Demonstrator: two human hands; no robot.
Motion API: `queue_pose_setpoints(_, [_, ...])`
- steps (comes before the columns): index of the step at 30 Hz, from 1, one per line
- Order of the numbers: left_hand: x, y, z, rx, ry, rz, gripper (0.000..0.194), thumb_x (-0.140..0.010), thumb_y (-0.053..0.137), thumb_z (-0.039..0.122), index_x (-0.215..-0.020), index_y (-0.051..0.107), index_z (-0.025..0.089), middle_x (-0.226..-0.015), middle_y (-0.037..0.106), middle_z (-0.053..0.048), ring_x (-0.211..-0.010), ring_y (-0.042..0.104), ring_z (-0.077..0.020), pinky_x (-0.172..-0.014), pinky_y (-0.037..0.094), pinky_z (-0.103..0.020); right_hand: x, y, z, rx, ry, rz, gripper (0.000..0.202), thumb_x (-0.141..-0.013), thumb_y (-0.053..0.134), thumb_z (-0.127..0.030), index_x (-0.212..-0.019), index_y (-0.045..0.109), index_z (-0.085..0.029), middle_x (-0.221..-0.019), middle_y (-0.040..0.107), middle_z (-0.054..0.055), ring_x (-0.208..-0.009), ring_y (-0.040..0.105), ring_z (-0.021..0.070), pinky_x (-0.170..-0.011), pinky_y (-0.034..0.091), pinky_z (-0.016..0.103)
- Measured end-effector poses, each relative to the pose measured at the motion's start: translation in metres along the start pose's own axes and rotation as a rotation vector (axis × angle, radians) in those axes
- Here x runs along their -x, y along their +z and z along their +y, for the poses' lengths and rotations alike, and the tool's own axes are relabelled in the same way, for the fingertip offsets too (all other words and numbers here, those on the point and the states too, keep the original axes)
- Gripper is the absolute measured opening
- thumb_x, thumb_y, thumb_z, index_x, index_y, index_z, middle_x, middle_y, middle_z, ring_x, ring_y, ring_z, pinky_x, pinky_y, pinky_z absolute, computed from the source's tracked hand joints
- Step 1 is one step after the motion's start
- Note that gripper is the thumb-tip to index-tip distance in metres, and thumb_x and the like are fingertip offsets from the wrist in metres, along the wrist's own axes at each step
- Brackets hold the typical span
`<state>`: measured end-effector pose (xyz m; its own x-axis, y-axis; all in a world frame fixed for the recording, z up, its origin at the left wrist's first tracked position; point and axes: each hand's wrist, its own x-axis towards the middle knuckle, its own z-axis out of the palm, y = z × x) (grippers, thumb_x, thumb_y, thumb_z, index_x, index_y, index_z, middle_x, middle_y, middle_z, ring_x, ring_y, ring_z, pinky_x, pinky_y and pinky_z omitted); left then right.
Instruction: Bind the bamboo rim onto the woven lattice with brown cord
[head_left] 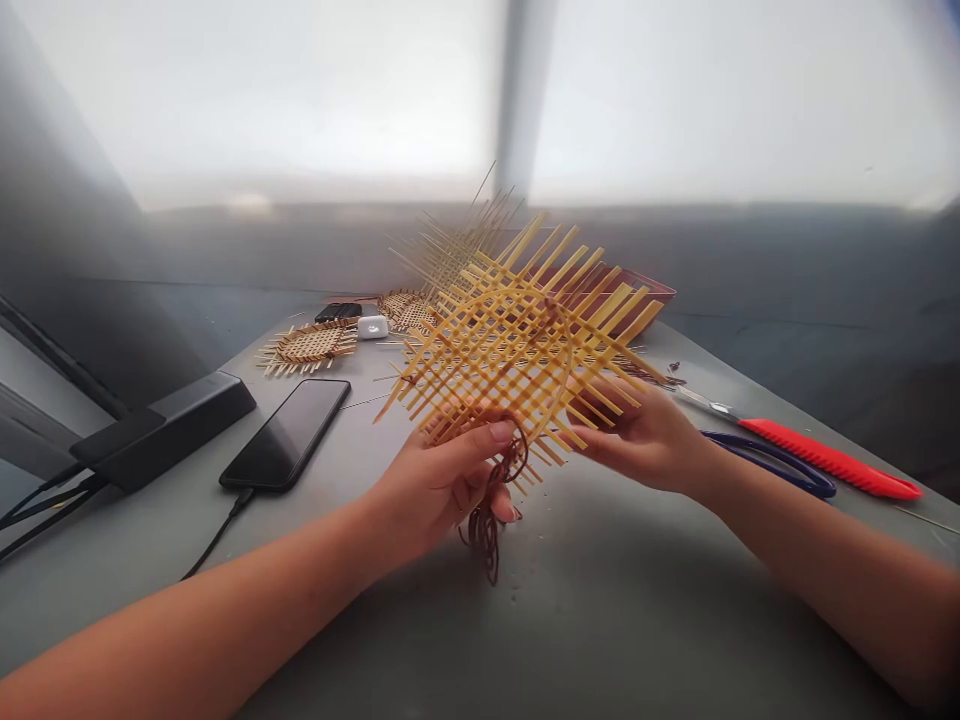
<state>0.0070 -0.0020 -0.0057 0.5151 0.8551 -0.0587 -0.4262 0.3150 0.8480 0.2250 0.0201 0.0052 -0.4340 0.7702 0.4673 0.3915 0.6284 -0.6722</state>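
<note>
Held up over the table is a woven bamboo mat (502, 350), an open lattice of flat yellow strips with their ends sticking out all round. A thin curved strip forms a ring on its face. My left hand (457, 470) grips the lower edge, thumb in front, with a bundle of dark brown cord (487, 535) hanging from the same fingers. At the mat's right side, my right hand (637, 435) reaches behind the strip ends; its fingertips are partly hidden, so whether they pinch anything is unclear.
On the left lie a phone (289, 435) on a cable and a black power strip (169, 425). Round woven pieces (315, 345) and a white case (373, 327) sit farther back. Loose strips and a reddish basket (637, 285) stand behind the mat. Blue-handled scissors (772, 465) and a red-handled knife (832, 460) lie right.
</note>
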Motion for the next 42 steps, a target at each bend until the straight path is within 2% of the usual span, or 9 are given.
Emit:
queue_pose_setpoints(2, [0.0,-0.001,0.0,0.008,-0.007,-0.008,0.023,-0.073,0.08,0.031,-0.084,0.064,0.019,-0.069,0.063,0.006,-0.041,0.06,-0.0086,-0.049,0.052,-0.024,0.0,-0.003,0.0,0.172,-0.022,-0.008,0.042,-0.081,0.068,-0.04,-0.057,0.039,-0.023,-0.053,0.031,-0.006,-0.05,0.026,0.01,-0.046,0.024,0.027])
queue_pose_setpoints(9, [0.0,-0.004,-0.001,0.02,-0.024,0.005,0.019,-0.076,0.078,0.029,-0.085,0.064,0.019,-0.071,0.062,0.006,-0.041,0.06,-0.0073,-0.044,0.049,-0.019,-0.001,-0.006,0.002,0.325,0.039,0.366,0.034,-0.088,0.059,-0.039,-0.062,0.043,-0.023,-0.058,0.038,-0.002,-0.053,0.032,0.0122,-0.049,0.028,0.029])
queue_pose_setpoints(19, [0.001,0.004,0.001,0.018,0.04,0.063,0.021,-0.071,0.081,0.027,-0.082,0.065,0.018,-0.068,0.059,0.005,-0.041,0.051,-0.0045,-0.042,0.048,-0.019,-0.008,-0.012,0.034,0.37,-0.037,0.071,0.009,-0.076,0.071,-0.034,-0.074,0.065,-0.027,-0.075,0.063,0.004,-0.076,0.058,0.0227,-0.078,0.05,0.039])
queue_pose_setpoints(27, [0.0,-0.002,0.001,0.024,0.021,0.031,0.019,-0.073,0.079,0.027,-0.08,0.064,0.018,-0.071,0.061,0.004,-0.04,0.054,-0.0047,-0.043,0.048,-0.019,-0.014,0.011,0.01,-0.561,0.26,0.301,0.029,-0.078,0.07,-0.052,-0.077,0.053,-0.028,-0.082,0.062,0.001,-0.079,0.064,0.0211,-0.08,0.057,0.042])
queue_pose_setpoints(29, [-0.001,-0.004,0.0,0.025,0.015,0.013,0.019,-0.075,0.078,0.028,-0.081,0.064,0.018,-0.072,0.06,0.004,-0.04,0.055,-0.0046,-0.044,0.048,-0.019,-0.015,0.01,0.005,-0.679,0.323,0.318,0.033,-0.074,0.074,-0.045,-0.071,0.047,-0.027,-0.067,0.052,-0.003,-0.057,0.053,0.0151,-0.064,0.055,0.036])
queue_pose_setpoints(32, [-0.002,-0.006,-0.001,0.023,0.019,0.01,0.017,-0.076,0.077,0.028,-0.082,0.064,0.018,-0.072,0.06,0.005,-0.041,0.055,-0.0045,-0.044,0.047,-0.018,-0.013,0.007,0.0,-0.767,0.409,0.24,0.04,-0.072,0.079,-0.041,-0.069,0.042,-0.026,-0.054,0.028,-0.009,-0.043,0.023,0.0091,-0.041,0.034,0.026])
queue_pose_setpoints(34, [-0.002,-0.005,-0.001,0.024,0.027,0.017,0.015,-0.077,0.076,0.027,-0.083,0.065,0.018,-0.071,0.06,0.005,-0.042,0.054,-0.0044,-0.044,0.046,-0.018,-0.01,0.007,-0.001,-0.701,0.399,0.162,0.041,-0.073,0.079,-0.047,-0.074,0.044,-0.026,-0.055,0.027,-0.01,-0.045,0.019,0.0083,-0.04,0.022,0.024])
queue_pose_setpoints(39, [-0.002,-0.003,0.0,0.014,0.037,0.024,0.011,-0.08,0.074,0.026,-0.083,0.067,0.018,-0.075,0.061,0.003,-0.044,0.054,-0.0042,-0.046,0.048,-0.02,0.0,0.009,0.003,-0.185,0.225,-0.083,0.034,-0.075,0.078,-0.047,-0.074,0.053,-0.023,-0.059,0.034,-0.007,-0.053,0.03,0.0099,-0.047,0.024,0.026])
queue_pose_setpoints(42, [-0.001,-0.003,0.0,0.005,0.043,0.023,0.011,-0.079,0.075,0.026,-0.083,0.067,0.019,-0.075,0.06,0.004,-0.044,0.052,-0.0043,-0.047,0.048,-0.021,0.0,0.011,0.007,-0.068,0.213,-0.044,0.042,-0.077,0.077,-0.043,-0.058,0.048,-0.021,-0.055,0.03,-0.006,-0.053,0.027,0.0101,-0.048,0.023,0.028])
